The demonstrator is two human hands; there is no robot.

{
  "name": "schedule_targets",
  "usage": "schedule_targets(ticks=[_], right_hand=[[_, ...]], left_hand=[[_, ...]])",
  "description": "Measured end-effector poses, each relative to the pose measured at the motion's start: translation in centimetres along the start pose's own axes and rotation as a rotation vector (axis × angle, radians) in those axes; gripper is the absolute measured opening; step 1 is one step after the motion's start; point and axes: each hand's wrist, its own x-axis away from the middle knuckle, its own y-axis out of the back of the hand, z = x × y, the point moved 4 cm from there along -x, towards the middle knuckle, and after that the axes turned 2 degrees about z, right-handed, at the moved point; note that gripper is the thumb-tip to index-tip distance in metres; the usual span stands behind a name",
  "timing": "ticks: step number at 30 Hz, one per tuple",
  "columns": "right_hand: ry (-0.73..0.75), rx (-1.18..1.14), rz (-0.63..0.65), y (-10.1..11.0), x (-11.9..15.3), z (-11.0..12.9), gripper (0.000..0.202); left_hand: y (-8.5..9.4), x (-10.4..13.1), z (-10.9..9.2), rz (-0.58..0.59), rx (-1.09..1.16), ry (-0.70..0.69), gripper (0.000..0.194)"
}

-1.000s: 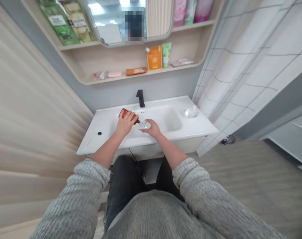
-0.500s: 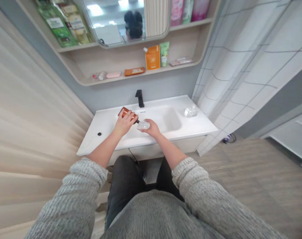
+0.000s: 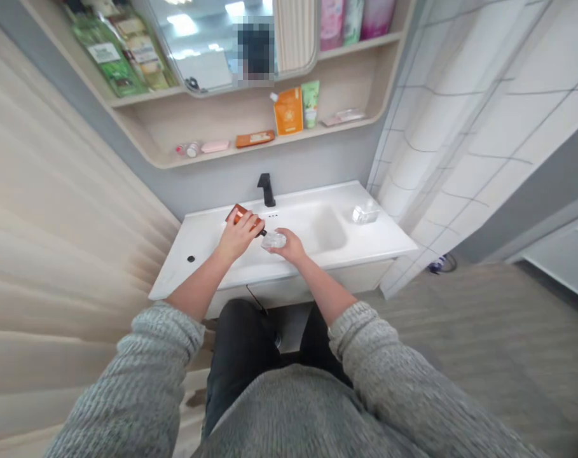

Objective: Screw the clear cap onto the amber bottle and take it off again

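Over the white sink (image 3: 312, 202), my left hand (image 3: 238, 233) is closed around an amber-brown bottle (image 3: 238, 212). The bottle is tipped, and its dark neck points down to the right. A small clear container (image 3: 273, 240) is held by my right hand (image 3: 289, 245), fingers wrapped about its side. The bottle's neck meets the container's left edge; whether they touch I cannot tell. Any liquid passing between them is too small to make out.
A black faucet (image 3: 266, 189) stands behind my hands. On the counter's right sits a clear glass-like container (image 3: 365, 212); a black round fitting (image 3: 191, 259) is at the left. Above, a shelf (image 3: 212, 156) holds an orange pouch (image 3: 289, 112), a green tube (image 3: 310, 104) and other toiletries.
Both hands keep nearly the same pose, with the bottle tipped to the clear container. The camera view has shifted slightly.
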Motion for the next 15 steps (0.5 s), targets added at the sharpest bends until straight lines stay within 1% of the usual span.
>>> schedule_targets(ticks=[8, 15], right_hand=[[0.0, 0.004, -0.02, -0.17, -0.04, -0.4, 0.08], [0.001, 0.005, -0.015, -0.12, -0.1, -0.24, 0.082]], left_hand=[[0.23, -0.5, -0.09, 0.016, 0.019, -0.008, 0.049], [0.36, -0.75, -0.14, 0.026, 0.019, -0.012, 0.049]])
